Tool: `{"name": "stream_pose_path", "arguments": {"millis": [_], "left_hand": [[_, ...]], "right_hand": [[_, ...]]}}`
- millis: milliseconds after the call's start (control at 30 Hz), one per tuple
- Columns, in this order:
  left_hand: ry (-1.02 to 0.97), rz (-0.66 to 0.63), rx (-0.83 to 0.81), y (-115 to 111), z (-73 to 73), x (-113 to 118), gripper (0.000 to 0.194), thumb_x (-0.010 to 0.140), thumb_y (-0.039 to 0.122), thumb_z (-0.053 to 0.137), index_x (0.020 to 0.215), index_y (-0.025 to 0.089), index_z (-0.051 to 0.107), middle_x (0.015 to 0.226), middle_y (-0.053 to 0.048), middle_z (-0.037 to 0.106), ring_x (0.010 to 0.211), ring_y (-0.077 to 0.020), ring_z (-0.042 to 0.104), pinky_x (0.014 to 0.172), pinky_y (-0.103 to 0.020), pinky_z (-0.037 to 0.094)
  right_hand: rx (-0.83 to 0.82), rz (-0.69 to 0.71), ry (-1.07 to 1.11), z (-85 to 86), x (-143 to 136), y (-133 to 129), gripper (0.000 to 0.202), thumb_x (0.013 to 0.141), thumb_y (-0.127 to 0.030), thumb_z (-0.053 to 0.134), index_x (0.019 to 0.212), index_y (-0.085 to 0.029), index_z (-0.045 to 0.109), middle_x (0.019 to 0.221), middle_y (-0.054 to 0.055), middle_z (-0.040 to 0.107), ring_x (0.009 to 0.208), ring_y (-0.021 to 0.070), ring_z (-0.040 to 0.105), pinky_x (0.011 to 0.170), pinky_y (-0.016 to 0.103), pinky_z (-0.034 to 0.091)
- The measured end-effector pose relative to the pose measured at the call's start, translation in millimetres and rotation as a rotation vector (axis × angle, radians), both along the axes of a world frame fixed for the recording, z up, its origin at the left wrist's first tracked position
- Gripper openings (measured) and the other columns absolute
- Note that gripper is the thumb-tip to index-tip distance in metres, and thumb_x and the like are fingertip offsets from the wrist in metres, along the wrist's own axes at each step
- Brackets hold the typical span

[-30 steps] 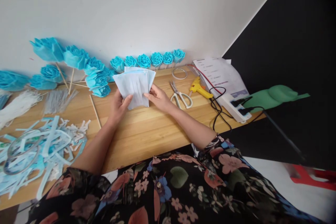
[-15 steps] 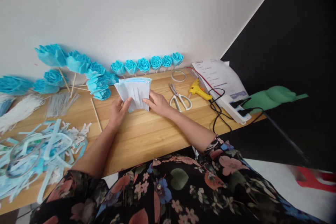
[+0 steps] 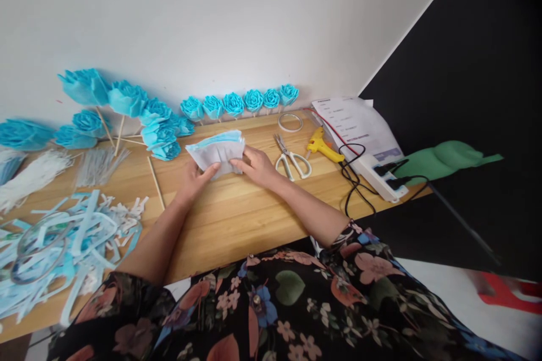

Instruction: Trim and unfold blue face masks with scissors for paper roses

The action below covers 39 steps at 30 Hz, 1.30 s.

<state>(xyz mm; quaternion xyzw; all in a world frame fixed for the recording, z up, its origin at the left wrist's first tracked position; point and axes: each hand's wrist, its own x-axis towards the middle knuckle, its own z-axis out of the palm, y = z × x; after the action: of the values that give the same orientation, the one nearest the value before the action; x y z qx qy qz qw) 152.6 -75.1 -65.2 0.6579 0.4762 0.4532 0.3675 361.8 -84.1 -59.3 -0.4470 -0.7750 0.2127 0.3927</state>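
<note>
The wooden table (image 3: 228, 225) met a pale wall (image 3: 237, 22) well behind the scissors (image 3: 287, 153). One yellow glue gun (image 3: 324, 147) lay just right of this single pair of scissors, one tape ring (image 3: 290, 130) behind it; six blue flowers (image 3: 233, 104) formed a row behind and leftward. Left of the scissors, the partly closed left hand (image 3: 195, 180) and right hand (image 3: 257, 167) pinched pale-blue sheets (image 3: 218, 152) from opposite sides.

sheet stack (image 3: 215, 155) | lower than a second ago | front face now foreshortened | top edges closer together
</note>
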Motion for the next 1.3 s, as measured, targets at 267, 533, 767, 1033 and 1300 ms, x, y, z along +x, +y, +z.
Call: {"name": "stream_pose_path", "arguments": {"millis": [267,533,767,1033,1300], "left_hand": [[0.032,-0.01,-0.178,6,-7.0,2,0.06,0.066,0.055,0.077,0.106,0.011,0.068,0.107,-0.018,0.073,0.097,-0.0349,0.07,0.084,-0.047,0.057],[0.046,0.011,-0.186,7,-11.2,1,0.057,0.064,0.058,0.076,0.097,0.011,0.071,0.103,-0.018,0.074,0.094,-0.0362,0.07,0.081,-0.046,0.058],[-0.021,-0.021,-0.112,0,-3.3,3,0.053,0.07,0.059,0.072,0.094,0.011,0.073,0.101,-0.015,0.075,0.095,-0.0329,0.07,0.087,-0.044,0.057],[-0.028,-0.107,-0.12,0,0.5,7,0.067,0.064,0.059,0.079,0.111,0.013,0.068,0.118,-0.017,0.069,0.112,-0.0351,0.064,0.1,-0.051,0.05],[-0.042,-0.048,-0.182,2,-6.3,5,0.06,0.063,0.061,0.078,0.095,0.01,0.072,0.102,-0.016,0.074,0.094,-0.0324,0.069,0.084,-0.044,0.057]], "right_hand": [[-0.039,-0.049,-0.09,-1.4,2,5,0.036,0.096,-0.045,0.05,0.116,-0.018,0.061,0.102,0.009,0.069,0.094,0.0216,0.061,0.081,0.031,0.044],[0.0,-0.051,-0.069,0.3,1,5,0.033,0.096,-0.046,0.05,0.092,-0.017,0.066,0.078,0.004,0.062,0.076,0.0177,0.054,0.071,0.028,0.038],[0.024,-0.054,0.029,6.7,0,0,0.034,0.094,-0.046,0.052,0.082,-0.017,0.066,0.075,0.003,0.06,0.075,0.0163,0.054,0.072,0.027,0.04],[-0.033,0.013,0.074,1.5,0,3,0.039,0.093,-0.053,0.053,0.094,-0.017,0.07,0.08,0.003,0.064,0.074,0.0157,0.055,0.073,0.027,0.041],[-0.081,-0.077,0.094,1.9,-2,1,0.039,0.087,-0.053,0.059,0.076,-0.016,0.066,0.069,0.001,0.061,0.066,0.0141,0.054,0.064,0.026,0.04]]}}
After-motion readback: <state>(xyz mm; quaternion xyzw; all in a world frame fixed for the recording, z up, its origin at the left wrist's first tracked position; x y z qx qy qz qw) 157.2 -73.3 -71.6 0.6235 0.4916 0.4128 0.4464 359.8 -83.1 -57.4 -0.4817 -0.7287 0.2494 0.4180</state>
